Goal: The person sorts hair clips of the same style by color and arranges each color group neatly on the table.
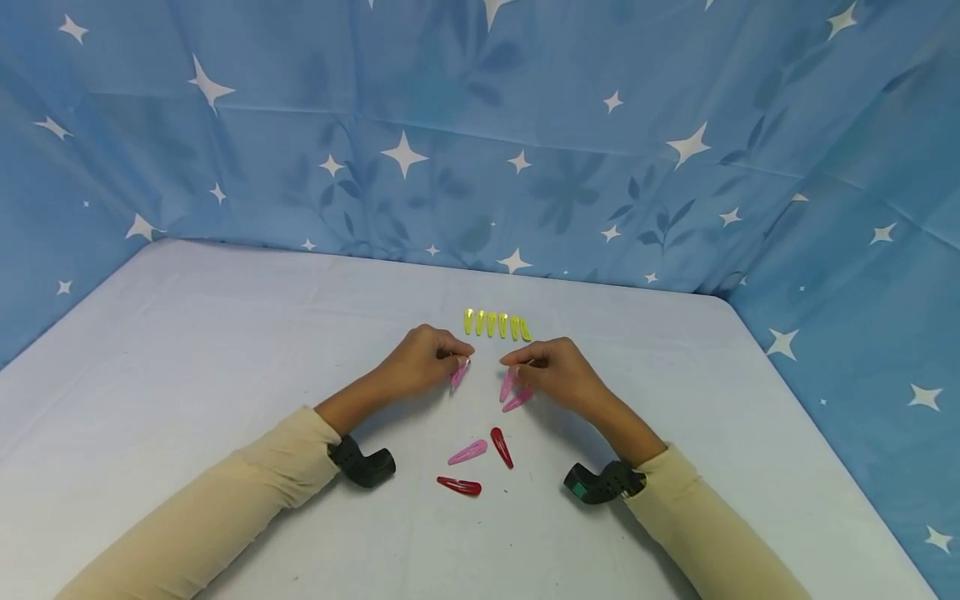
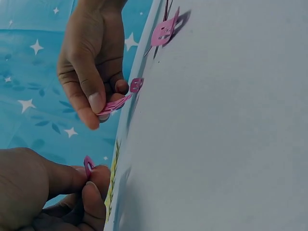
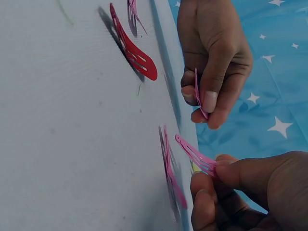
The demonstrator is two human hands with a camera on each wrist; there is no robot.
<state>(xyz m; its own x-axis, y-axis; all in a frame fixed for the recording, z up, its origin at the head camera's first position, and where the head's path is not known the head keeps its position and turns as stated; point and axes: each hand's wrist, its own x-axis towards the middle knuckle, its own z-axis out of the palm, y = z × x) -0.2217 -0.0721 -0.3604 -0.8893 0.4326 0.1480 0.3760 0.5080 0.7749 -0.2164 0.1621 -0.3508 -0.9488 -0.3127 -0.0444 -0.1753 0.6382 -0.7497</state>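
Observation:
My left hand (image 1: pixel 422 361) pinches a pink snap hair clip (image 1: pixel 459 375) between thumb and fingers. In the right wrist view that clip (image 3: pixel 197 94) hangs from the fingertips. Opposite it, my right hand (image 1: pixel 558 372) pinches another pink hair clip (image 3: pixel 196 156) by one end, above the table. Just under the right hand lies a further pink clip (image 1: pixel 517 400). Nearer my body are a pink clip (image 1: pixel 468 452) and two red hair clips, one upright in view (image 1: pixel 502 447) and one lying sideways (image 1: pixel 459 486). Beyond the hands stands a row of several yellow clips (image 1: pixel 491 324).
A white cloth covers the table (image 1: pixel 225 333). Behind it and along the right side hangs a blue curtain (image 1: pixel 450 125) with white stars. Each wrist wears a black camera mount, one on the left (image 1: pixel 363 463) and one on the right (image 1: pixel 602 483).

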